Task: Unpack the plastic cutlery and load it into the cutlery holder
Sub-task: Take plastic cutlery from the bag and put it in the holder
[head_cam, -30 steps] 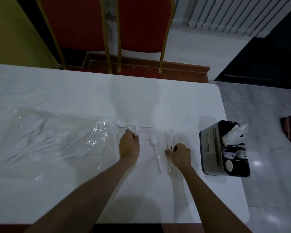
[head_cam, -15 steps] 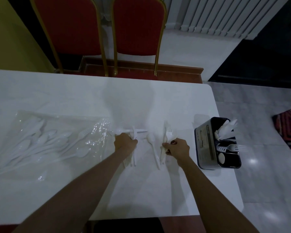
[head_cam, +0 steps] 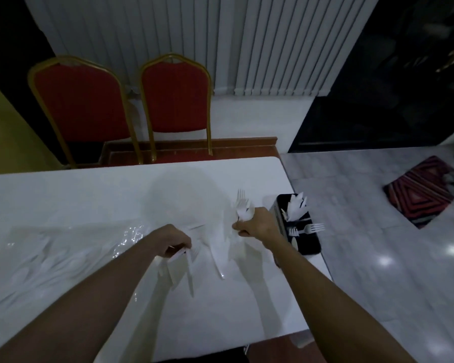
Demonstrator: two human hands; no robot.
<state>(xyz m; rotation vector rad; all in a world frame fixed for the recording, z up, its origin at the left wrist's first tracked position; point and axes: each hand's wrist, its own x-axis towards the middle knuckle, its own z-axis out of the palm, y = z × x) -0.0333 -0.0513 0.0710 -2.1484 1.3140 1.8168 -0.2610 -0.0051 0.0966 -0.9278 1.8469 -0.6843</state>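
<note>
Fingers (head_cam: 185,243) of the left hand (head_cam: 171,238) are curled round a small bundle of white plastic cutlery (head_cam: 180,268), whose long ends splay downward toward the person over the white table (head_cam: 89,200). The right hand (head_cam: 257,223) is raised a little above the table and clenched on a second bunch of white plastic forks and spoons (head_cam: 243,206), with the tines and bowls sticking up past the knuckles. It sits just beside the left wall of the black rectangular cutlery holder (head_cam: 311,244), which stands near the table's right edge.

Inside the holder, white plastic knives (head_cam: 295,206) fan out of the far compartment, and white plastic forks (head_cam: 307,228) lean out of the next one. One loose white plastic utensil (head_cam: 216,256) lies on the table between the two hands; blur hides what kind it is. On the table to the left lies a clear plastic bag (head_cam: 63,258) with more pale cutlery inside, too blurred to count.

Beyond the table stand two red padded chairs with gold frames (head_cam: 81,106). A red striped rug (head_cam: 425,191) lies on the glossy floor to the right.
</note>
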